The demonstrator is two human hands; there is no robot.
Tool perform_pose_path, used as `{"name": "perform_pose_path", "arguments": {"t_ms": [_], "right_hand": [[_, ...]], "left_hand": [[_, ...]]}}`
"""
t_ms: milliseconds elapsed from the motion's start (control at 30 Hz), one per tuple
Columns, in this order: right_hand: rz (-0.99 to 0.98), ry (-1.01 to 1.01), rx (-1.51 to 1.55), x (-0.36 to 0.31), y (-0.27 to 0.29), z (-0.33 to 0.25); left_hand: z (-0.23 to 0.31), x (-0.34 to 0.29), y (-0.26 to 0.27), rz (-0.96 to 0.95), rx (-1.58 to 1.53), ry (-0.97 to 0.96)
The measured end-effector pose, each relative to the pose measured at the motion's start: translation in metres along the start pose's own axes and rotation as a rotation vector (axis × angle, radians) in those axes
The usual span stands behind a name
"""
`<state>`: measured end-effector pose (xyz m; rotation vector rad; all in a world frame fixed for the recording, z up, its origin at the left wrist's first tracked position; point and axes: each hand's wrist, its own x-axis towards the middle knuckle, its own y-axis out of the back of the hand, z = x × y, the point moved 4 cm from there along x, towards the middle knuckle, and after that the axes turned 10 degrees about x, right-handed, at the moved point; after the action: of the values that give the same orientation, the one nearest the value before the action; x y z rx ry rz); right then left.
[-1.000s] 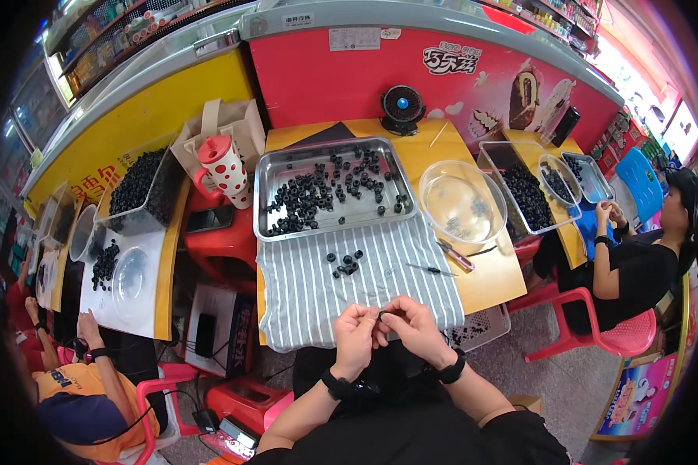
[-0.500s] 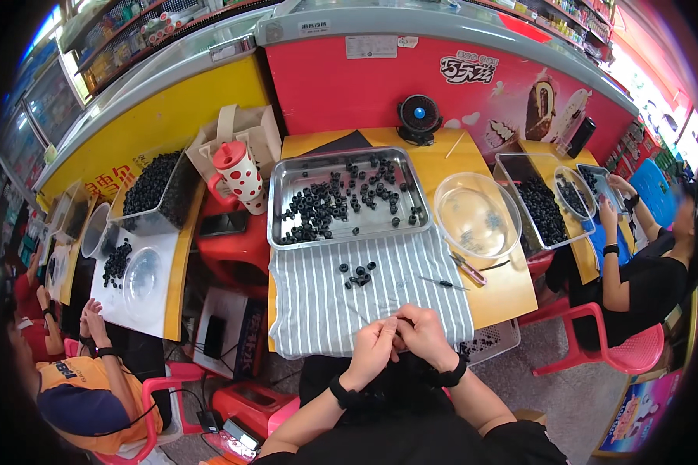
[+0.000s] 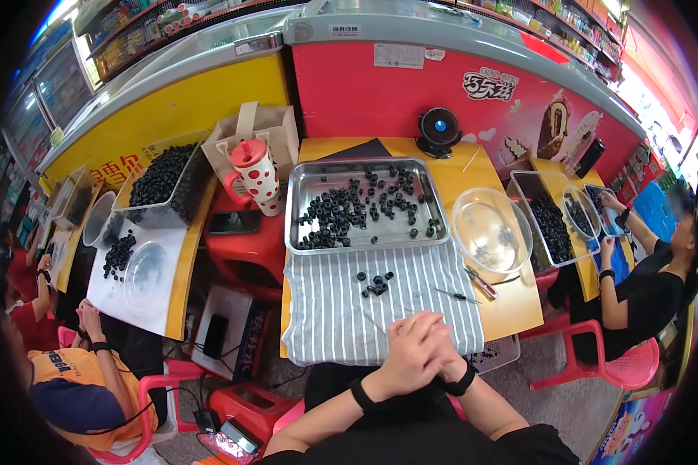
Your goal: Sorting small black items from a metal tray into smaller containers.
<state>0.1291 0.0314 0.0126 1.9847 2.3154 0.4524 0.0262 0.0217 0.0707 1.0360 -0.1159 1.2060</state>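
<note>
My left hand (image 3: 408, 354) and my right hand (image 3: 447, 350) are clasped together over the near edge of a grey-and-white striped cloth (image 3: 324, 310). Their fingers are folded closed around each other, and no object shows between them. Beyond them on the cloth sits a small cluster of short black cylindrical parts (image 3: 378, 284). To its right lie a thin pointed tool (image 3: 455, 295) and a tool with a reddish handle (image 3: 482, 284). Behind the cloth stands a metal tray (image 3: 369, 249) holding many loose black parts (image 3: 337, 208).
A round clear tub (image 3: 491, 252) stands right of the tray, with a small fan (image 3: 439, 132) behind. A spotted tumbler (image 3: 257, 177) and a phone (image 3: 235, 222) are on a red stool at left. Co-workers sit at side tables with clear bins (image 3: 180, 190) of black parts.
My hands have gone from fingertips held together to a full clasp. The view has shifted slightly, so the table appears farther right and lower. The parts on the cloth keep their places.
</note>
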Motion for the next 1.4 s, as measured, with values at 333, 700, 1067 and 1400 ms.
{"name": "perform_pose_path", "arguments": {"t_ms": [333, 700, 1067, 1400], "right_hand": [[0.004, 0.029, -0.123, 0.000, 0.002, -0.006], [0.130, 0.029, -0.134, -0.023, 0.045, -0.035], [0.864, 0.252, -0.683, -0.001, 0.270, -0.108], [-0.071, 0.161, -0.327, 0.047, 0.046, -0.050]], "left_hand": [[-0.016, -0.009, -0.028, 0.014, -0.276, -0.019], [-0.085, -0.038, 0.001, 0.244, -0.363, 0.449], [-0.087, -0.045, 0.009, 0.322, -0.434, 0.480], [-0.095, -0.049, 0.010, 0.367, -0.514, 0.549]]}}
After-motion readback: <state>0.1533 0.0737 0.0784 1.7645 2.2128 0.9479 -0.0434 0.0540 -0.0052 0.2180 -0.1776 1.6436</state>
